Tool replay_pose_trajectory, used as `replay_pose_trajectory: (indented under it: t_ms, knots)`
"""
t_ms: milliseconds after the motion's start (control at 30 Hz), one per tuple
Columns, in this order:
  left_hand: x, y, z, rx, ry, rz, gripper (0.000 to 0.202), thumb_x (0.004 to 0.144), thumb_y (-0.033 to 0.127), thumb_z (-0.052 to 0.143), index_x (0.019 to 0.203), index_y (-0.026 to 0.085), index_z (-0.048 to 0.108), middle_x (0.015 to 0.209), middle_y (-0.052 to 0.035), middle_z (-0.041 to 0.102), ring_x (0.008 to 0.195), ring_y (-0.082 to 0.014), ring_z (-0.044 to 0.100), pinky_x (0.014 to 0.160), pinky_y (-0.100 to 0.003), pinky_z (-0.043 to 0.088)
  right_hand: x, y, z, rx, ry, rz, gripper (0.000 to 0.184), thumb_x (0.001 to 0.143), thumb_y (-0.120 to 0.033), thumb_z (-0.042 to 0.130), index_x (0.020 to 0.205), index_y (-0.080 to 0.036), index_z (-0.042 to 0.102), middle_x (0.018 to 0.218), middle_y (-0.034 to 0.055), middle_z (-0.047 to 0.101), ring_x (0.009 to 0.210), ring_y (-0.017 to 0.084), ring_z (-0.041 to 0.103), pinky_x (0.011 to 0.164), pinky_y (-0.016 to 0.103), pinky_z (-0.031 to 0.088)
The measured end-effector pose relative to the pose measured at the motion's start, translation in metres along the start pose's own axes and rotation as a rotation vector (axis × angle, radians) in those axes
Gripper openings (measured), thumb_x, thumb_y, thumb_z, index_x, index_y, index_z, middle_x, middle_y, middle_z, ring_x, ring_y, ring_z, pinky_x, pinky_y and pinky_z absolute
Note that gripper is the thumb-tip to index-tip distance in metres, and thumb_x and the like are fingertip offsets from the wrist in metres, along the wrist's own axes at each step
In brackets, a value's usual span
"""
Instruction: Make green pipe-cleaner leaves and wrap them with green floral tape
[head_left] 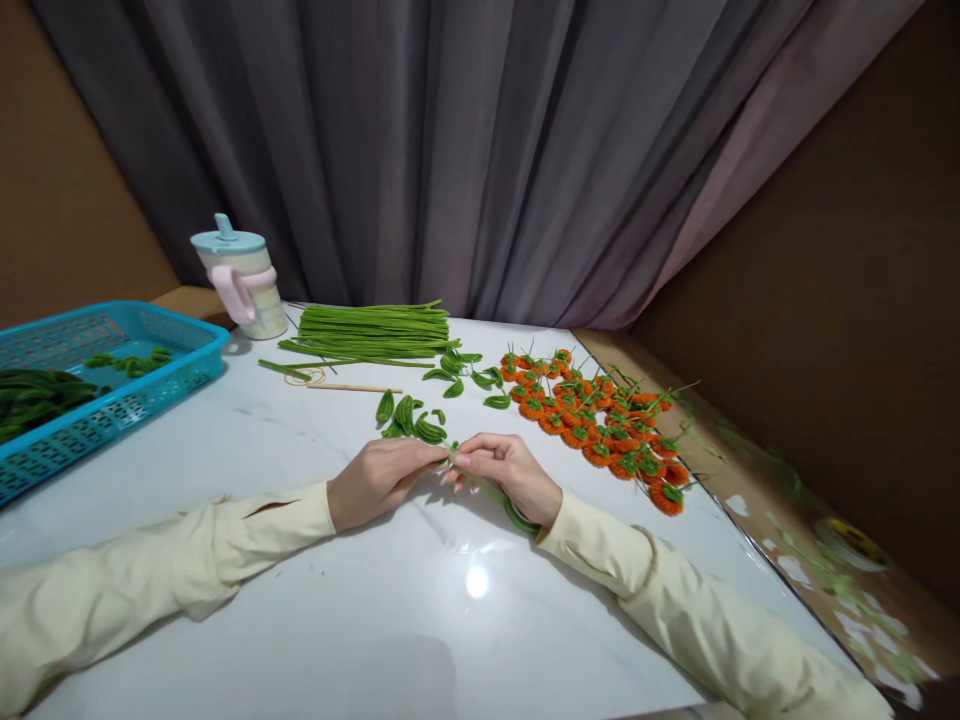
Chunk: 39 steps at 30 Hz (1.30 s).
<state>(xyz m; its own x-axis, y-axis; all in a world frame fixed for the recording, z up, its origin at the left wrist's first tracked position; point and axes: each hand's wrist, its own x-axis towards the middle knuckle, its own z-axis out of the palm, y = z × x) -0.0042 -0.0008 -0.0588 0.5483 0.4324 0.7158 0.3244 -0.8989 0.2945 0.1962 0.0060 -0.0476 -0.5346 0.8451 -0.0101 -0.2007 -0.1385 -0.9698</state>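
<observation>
My left hand [382, 482] and my right hand [516, 474] meet over the middle of the white table, fingertips pinched together. Between them is a green pipe cleaner [519, 516], whose tail runs under my right palm and out by the wrist. Its small end at the fingertips is mostly hidden. Just beyond my left hand lies a pile of bent green pipe-cleaner leaves [405, 413]. More looped leaves [453, 366] are scattered behind it. To the right sit several orange fuzzy pipe-cleaner fruits [577, 436] with green tops and thin stems.
A bundle of straight green pipe cleaners [375, 328] lies at the back, with a thin wooden stick [352, 388] in front. A lidded cup [244, 280] stands back left beside a blue basket [161, 393] holding green pieces. Scraps and a tape roll [851, 543] lie beyond the right edge.
</observation>
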Motion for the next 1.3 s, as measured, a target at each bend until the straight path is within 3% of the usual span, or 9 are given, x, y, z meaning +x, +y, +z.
replay_pose_trajectory:
  t_ms: [367, 767, 1133, 1300]
  knots:
    - [-0.0005, -0.0013, 0.0015, 0.032, 0.030, 0.037, 0.021, 0.088, 0.013, 0.047, 0.107, 0.013, 0.055, 0.087, -0.0083, 0.067, 0.080, -0.0152, 0.062, 0.071, -0.026, 0.051, -0.0003, 0.0001, -0.0006, -0.007, -0.090, -0.009, 0.030, 0.074, -0.038, 0.070, 0.081, -0.012, 0.056, 0.066, 0.0065, 0.065, 0.060, 0.014, 0.059, 0.051, 0.021, 0.039]
    - [-0.0019, -0.0004, -0.0003, 0.068, 0.041, 0.068, 0.021, 0.086, 0.007, 0.044, 0.102, 0.013, 0.055, 0.084, -0.0085, 0.068, 0.080, -0.0161, 0.063, 0.073, -0.028, 0.052, -0.0037, 0.0016, 0.0027, -0.082, -0.069, -0.031, 0.036, 0.072, -0.040, 0.071, 0.087, -0.015, 0.050, 0.070, 0.0042, 0.067, 0.060, 0.013, 0.059, 0.059, 0.023, 0.046]
    - [-0.0010, -0.0007, -0.0013, 0.084, 0.029, 0.099, 0.022, 0.085, 0.007, 0.042, 0.102, 0.013, 0.055, 0.085, -0.0090, 0.068, 0.079, -0.0166, 0.063, 0.072, -0.030, 0.053, -0.0077, 0.0055, 0.0021, -0.221, -0.059, -0.195, 0.034, 0.082, -0.036, 0.063, 0.102, -0.019, 0.042, 0.073, 0.0036, 0.065, 0.058, 0.014, 0.059, 0.060, 0.027, 0.047]
    - [-0.0008, -0.0009, -0.0019, 0.080, 0.022, 0.100, 0.023, 0.084, 0.006, 0.042, 0.102, 0.013, 0.054, 0.086, -0.0090, 0.067, 0.080, -0.0168, 0.063, 0.073, -0.030, 0.052, -0.0080, 0.0059, 0.0019, -0.320, -0.079, -0.247, 0.024, 0.085, -0.035, 0.058, 0.095, -0.017, 0.047, 0.071, 0.0043, 0.064, 0.057, 0.013, 0.057, 0.061, 0.027, 0.046]
